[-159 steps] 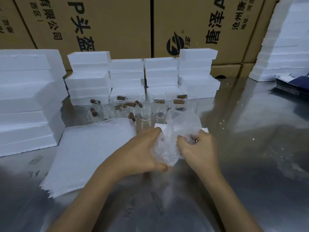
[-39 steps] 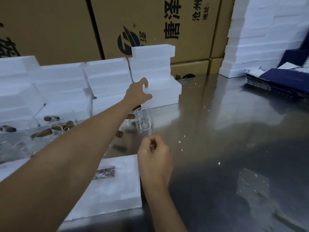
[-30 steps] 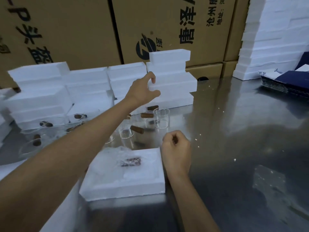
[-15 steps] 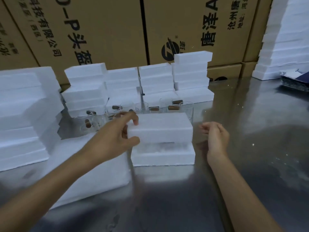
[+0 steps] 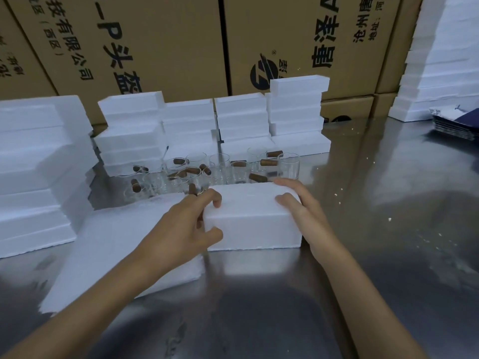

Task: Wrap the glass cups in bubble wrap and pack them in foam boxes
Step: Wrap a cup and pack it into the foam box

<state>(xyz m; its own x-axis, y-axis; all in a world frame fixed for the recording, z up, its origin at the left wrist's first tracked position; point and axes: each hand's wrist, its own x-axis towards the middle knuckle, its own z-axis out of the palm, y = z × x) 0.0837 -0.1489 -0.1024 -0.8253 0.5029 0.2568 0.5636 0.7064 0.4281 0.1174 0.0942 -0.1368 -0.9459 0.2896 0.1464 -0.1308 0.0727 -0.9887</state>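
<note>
A closed foam box [image 5: 252, 218] sits on the shiny steel table [image 5: 375, 255], and the person has both hands on it. The left hand [image 5: 181, 229] grips its left end, thumb on the front face and fingers curled over the top edge. The right hand [image 5: 300, 206] clasps the right end, fingers spread across the lid. Just left of the box lies a stack of bubble wrap sheets [image 5: 116, 244]. Behind it stand clear glass cups [image 5: 220, 167] with brown wooden handles, crowded together. More foam boxes [image 5: 295, 117] are stacked behind them. Cardboard cartons [image 5: 160, 40] form the backdrop, printed in black with "唐泽", "头盔", "有限公司" and a round striped logo.
</note>
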